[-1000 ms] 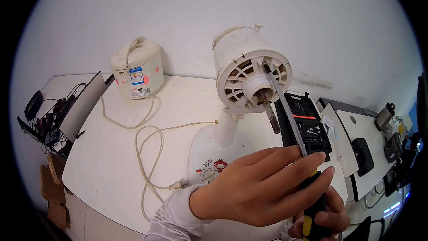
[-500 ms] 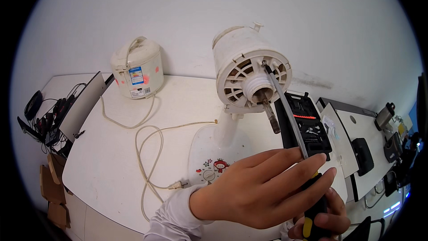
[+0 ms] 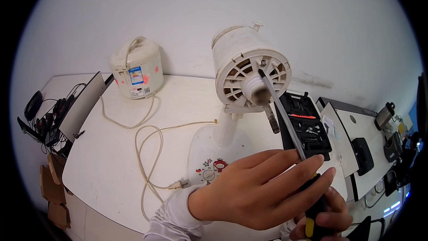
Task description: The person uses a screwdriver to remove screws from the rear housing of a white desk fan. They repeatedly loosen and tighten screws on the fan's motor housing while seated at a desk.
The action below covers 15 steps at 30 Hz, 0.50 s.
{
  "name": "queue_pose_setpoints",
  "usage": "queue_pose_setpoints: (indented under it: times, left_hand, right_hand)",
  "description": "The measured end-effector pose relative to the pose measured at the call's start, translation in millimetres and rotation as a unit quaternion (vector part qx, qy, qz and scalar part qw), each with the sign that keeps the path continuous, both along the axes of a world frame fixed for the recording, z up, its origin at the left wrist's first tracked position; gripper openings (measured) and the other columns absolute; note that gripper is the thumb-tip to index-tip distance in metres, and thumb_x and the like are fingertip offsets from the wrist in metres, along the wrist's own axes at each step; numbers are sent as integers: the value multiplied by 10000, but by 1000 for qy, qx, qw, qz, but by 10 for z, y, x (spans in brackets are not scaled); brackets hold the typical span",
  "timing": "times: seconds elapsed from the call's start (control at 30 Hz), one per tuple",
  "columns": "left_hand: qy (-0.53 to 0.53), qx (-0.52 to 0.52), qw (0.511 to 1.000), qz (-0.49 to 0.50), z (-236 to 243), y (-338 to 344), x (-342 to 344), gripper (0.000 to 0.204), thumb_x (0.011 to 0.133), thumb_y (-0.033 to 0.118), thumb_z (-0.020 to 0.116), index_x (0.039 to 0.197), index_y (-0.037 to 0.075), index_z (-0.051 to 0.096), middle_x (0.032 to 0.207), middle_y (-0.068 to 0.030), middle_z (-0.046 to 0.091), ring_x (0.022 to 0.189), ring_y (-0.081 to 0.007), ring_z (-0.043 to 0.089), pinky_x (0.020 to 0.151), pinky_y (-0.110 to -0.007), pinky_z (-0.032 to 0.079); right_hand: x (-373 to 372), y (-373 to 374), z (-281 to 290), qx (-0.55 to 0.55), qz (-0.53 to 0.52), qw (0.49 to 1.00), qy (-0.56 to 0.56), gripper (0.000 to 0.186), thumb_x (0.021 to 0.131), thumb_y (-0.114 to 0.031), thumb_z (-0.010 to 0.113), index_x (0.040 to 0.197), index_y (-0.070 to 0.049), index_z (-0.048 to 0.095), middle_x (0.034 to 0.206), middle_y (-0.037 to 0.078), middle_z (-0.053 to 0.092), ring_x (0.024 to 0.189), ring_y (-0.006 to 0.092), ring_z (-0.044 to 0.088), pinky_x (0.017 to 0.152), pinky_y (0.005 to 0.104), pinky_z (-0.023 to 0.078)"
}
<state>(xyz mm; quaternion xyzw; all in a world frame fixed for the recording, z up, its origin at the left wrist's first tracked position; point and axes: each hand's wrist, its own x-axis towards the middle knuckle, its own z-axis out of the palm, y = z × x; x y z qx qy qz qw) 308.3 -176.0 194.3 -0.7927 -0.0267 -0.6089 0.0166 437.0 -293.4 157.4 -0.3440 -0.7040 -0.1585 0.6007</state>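
A white electric fan with its blades off stands on the table, its motor housing (image 3: 240, 42) facing me over a round base (image 3: 203, 145) with a dial. From the ribbed collar in the housing's middle sticks a worn metal shaft (image 3: 271, 120). My right hand (image 3: 337, 209) grips the black and yellow handle of a long screwdriver (image 3: 290, 127). My left hand (image 3: 263, 187) crosses in front, its fingers closed around the steel blade and the upper handle. The dark tip sits just below a screw (image 3: 263, 63) in the housing's front, apart from it.
A rice cooker (image 3: 138, 69) stands at the back left, and a pale power cord (image 3: 141, 151) loops over the white table (image 3: 102, 169). Behind the screwdriver lies a black tool case (image 3: 303, 107). Cardboard boxes (image 3: 51, 187) are on the floor at left; another desk (image 3: 370, 129) is at right.
The screwdriver tip has come off the screw and shifted slightly down and left, over the collar. Both hands keep their grip; the fan has barely moved.
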Motion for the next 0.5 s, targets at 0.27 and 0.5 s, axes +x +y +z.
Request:
queue_pose_setpoints:
  times: [0.27,0.5]
  left_hand:
    - [-8,9,1000,-6,23,10,29,274,747,37,633,996,123,710,1005,-43,658,719,-129,640,579,-227,554]
    - [-16,9,1000,3,-21,43,39,312,706,13,654,990,127,712,1002,-43,659,723,-130,642,560,-224,551]
  right_hand:
    - [203,153,152,90,66,980,-164,502,825,-12,649,1198,-132,336,1160,202,507,998,493,593,873,478,556]
    - [185,195,118,78,71,983,-152,505,821,-3,644,1202,-130,339,1167,209,502,1026,509,574,868,482,561]
